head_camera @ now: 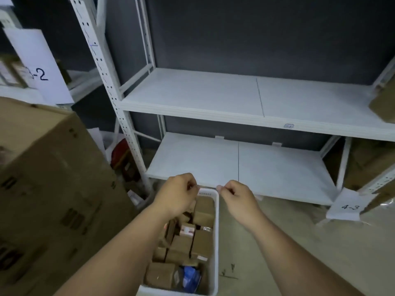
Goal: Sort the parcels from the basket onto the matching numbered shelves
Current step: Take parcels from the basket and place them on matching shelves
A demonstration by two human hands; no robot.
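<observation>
White plastic basket (215, 231) lay on the floor at 6 o'clock, packed with brown parcels (202, 242) and one blue packet (191, 276). My left hand (177, 194) and right hand (237, 197) hovered above its far rim, fingers curled, nothing held. White shelves (213, 99) stood at 12 o'clock; label "4-3" (349, 207) at 3 o'clock.

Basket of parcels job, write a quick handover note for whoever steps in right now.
Left hand: fingers curled, holding nothing, above the basket's far end.
Right hand: fingers curled, holding nothing, just right of the rim.
White basket sits on the floor before the rack, full of brown parcels.
Middle shelf and lower shelf ahead are bare here.
Done: nothing visibly sorted here. Left: pick a parcel, match its number; a 4-3 tag hangs at right.
</observation>
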